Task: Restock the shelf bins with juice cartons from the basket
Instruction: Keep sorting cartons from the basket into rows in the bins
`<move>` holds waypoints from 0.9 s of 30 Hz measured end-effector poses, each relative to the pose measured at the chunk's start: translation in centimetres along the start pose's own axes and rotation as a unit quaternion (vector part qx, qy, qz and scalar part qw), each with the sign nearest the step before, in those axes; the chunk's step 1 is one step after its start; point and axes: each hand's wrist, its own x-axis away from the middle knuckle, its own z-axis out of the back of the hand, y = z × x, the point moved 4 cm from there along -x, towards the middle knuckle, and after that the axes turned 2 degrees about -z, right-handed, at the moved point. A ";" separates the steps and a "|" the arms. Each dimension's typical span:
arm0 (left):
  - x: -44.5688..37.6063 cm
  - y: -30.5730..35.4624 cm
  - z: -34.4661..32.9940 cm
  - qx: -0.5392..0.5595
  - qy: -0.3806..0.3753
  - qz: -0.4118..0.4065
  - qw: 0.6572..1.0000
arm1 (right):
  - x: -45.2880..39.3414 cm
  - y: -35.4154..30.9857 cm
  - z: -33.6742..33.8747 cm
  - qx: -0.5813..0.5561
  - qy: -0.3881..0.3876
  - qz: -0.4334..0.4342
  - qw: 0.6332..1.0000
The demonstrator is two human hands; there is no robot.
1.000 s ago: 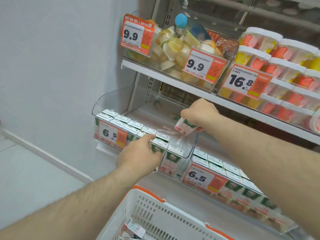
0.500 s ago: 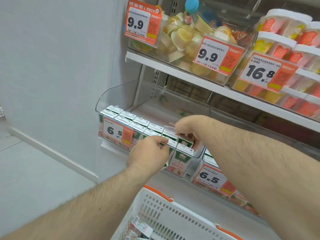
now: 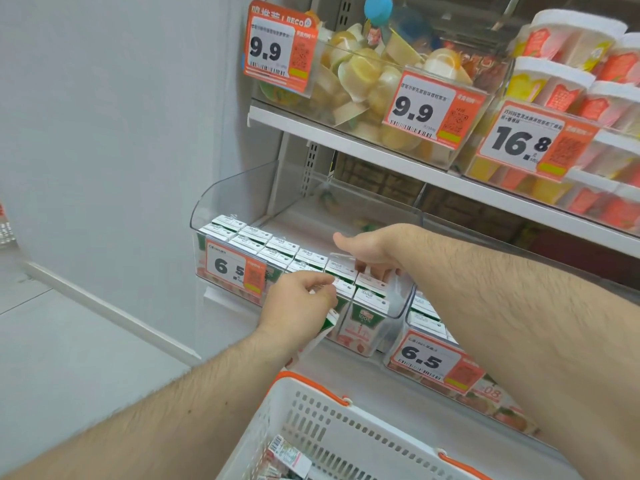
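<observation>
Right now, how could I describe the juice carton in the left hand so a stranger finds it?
Find the clear bin with the 6.5 tag on the lower shelf. At its front wall, the left hand holds a carton. Unlike the upright rows inside, it is tilted and outside the bin.

Bright, even light — softly blurred edges

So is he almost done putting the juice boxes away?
Getting there, not done. The left clear bin already holds two rows of cartons along its front, with bare room behind. The right hand is pressing a carton into the bin's right end, and the left hand grips another carton. The basket shows at least one more carton.
</observation>
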 end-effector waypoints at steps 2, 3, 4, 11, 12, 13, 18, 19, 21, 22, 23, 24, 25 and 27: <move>0.2 0.4 0.3 0.061 0.006 0.017 0.998 | 0.5 -0.2 0.0 0.011 0.019 0.009 1.000; 0.4 0.7 0.5 0.093 0.011 0.027 0.995 | 0.7 -0.5 0.2 0.027 0.063 0.039 0.997; 0.6 1.0 0.8 0.127 0.014 0.040 0.991 | 1.3 -0.9 0.6 0.042 0.134 0.086 0.986; 2.1 2.5 2.0 0.273 0.004 0.094 0.957 | 9.1 1.4 -3.6 -0.395 0.273 0.339 0.809; 2.2 2.7 2.0 0.283 0.006 0.094 0.955 | 9.6 1.6 -4.7 -0.407 0.245 0.338 0.812; 2.4 2.9 2.0 0.289 0.009 0.093 0.953 | 9.8 1.5 -5.6 -0.407 0.222 0.336 0.819; 2.9 3.6 2.3 0.311 0.026 0.071 0.947 | 10.3 1.3 -8.0 -0.292 0.245 0.307 0.872; 2.9 3.8 2.4 0.317 0.028 0.061 0.946 | 10.4 1.1 -8.0 -0.278 0.254 0.310 0.873; 2.7 4.2 2.7 0.350 0.035 0.035 0.935 | 10.3 0.5 -7.8 -0.261 0.266 0.332 0.867; 2.5 4.3 3.2 0.370 0.046 0.015 0.928 | 10.3 0.2 -7.5 -0.257 0.271 0.348 0.860; 2.2 4.4 3.8 0.374 0.067 -0.009 0.925 | 10.2 -0.2 -7.1 -0.253 0.277 0.363 0.853; 1.7 4.2 4.7 0.352 0.101 -0.036 0.930 | 9.9 -0.6 -6.5 -0.248 0.291 0.374 0.845; 1.1 3.9 5.5 0.311 0.143 -0.058 0.938 | 9.6 -1.1 -5.7 -0.242 0.308 0.379 0.839; -0.2 2.4 7.2 0.225 0.243 -0.068 0.941 | 8.3 -2.2 -3.5 -0.239 0.326 0.368 0.837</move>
